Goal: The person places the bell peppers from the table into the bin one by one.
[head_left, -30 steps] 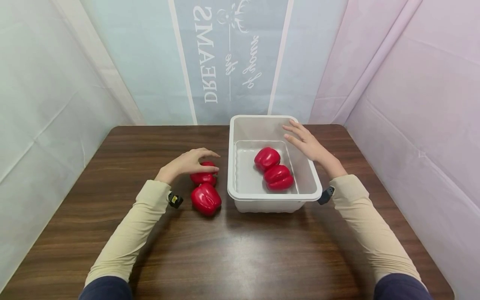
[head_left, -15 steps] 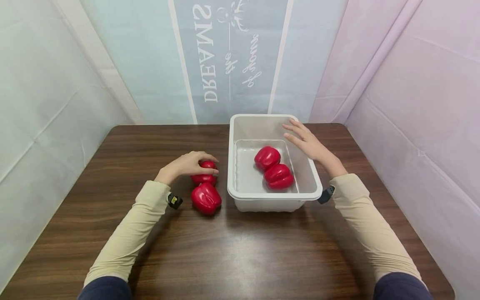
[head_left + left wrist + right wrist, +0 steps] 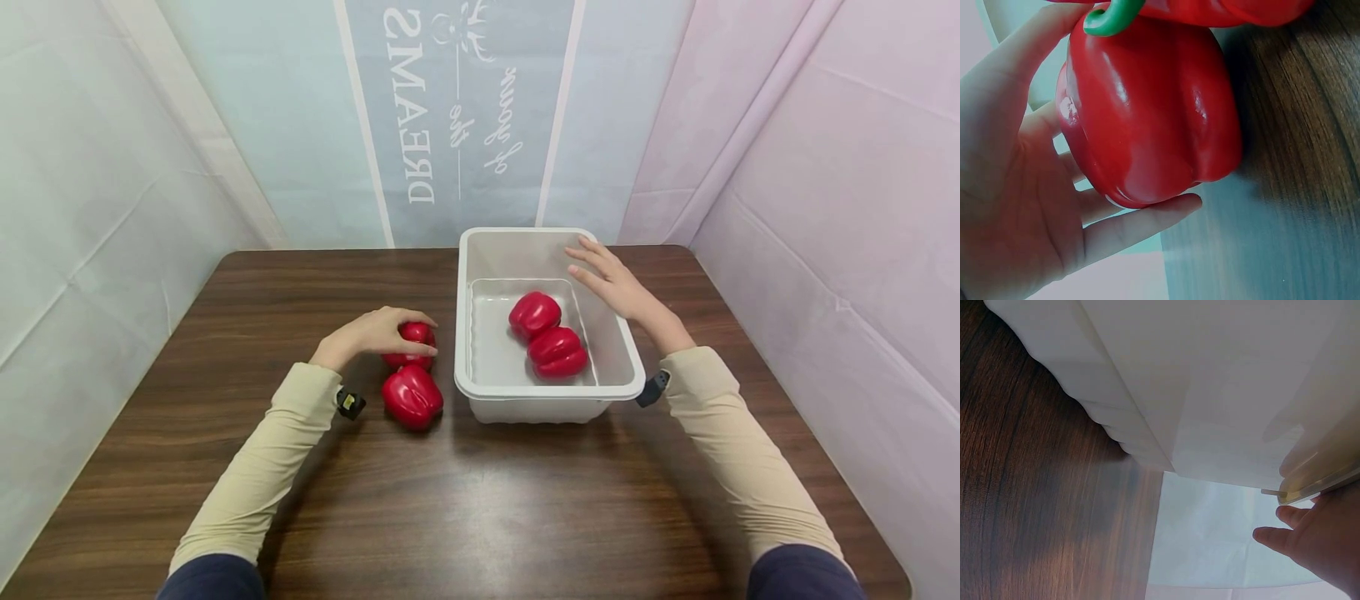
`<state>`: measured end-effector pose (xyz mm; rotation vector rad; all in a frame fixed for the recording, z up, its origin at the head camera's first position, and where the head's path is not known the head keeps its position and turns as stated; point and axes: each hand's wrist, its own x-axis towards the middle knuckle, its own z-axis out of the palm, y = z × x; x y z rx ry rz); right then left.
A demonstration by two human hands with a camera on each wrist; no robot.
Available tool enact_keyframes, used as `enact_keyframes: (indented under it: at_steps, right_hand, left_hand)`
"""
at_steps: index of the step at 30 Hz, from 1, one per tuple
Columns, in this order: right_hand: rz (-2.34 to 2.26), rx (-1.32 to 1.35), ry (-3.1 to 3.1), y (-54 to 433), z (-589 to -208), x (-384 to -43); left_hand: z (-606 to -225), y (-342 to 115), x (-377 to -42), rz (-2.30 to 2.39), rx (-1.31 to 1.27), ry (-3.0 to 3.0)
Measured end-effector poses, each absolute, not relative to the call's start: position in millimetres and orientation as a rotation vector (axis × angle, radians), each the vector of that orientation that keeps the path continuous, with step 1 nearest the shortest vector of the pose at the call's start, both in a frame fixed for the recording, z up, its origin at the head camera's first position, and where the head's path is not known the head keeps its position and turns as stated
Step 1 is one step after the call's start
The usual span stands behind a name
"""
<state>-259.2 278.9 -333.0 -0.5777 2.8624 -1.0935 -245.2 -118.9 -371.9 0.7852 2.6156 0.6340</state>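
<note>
On the table at centre left, my left hand (image 3: 371,331) curves round the farther of two red bell peppers (image 3: 417,335). In the left wrist view the thumb and fingers lie about this bell pepper's (image 3: 1154,119) sides, and a green stem (image 3: 1112,17) shows at its top. The second red bell pepper (image 3: 412,398) sits against it on the near side. My right hand (image 3: 617,287) lies over the right rim of a pale grey plastic box (image 3: 551,392), fingers spread and fairly straight. Two more red bell peppers, one (image 3: 535,317) behind the other (image 3: 557,352), rest inside the box.
The dark wood-grain table (image 3: 480,517) reaches back to a pale printed curtain (image 3: 420,125). White fabric walls (image 3: 840,233) rise on both sides. The box wall (image 3: 1222,394) stands close to my right wrist.
My left hand has sunk slightly and its thumb and fingers have drawn in round the farther bell pepper. The right hand and the box have kept their places.
</note>
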Motion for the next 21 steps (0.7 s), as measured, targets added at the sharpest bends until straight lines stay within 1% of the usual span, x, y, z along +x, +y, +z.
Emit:
enact_keyframes:
  at_steps: [16,21]
  right_hand:
    - [-1.112,-0.59,2.862,276.8,-332.5,-260.4]
    - [-1.115,-0.591,2.863,278.0,-333.5,-259.5]
  left_hand:
    - [-372.0,-120.4,-244.2,0.627,0.773,2.619]
    - [-372.6,-118.9,-245.1,0.623,0.808,2.64]
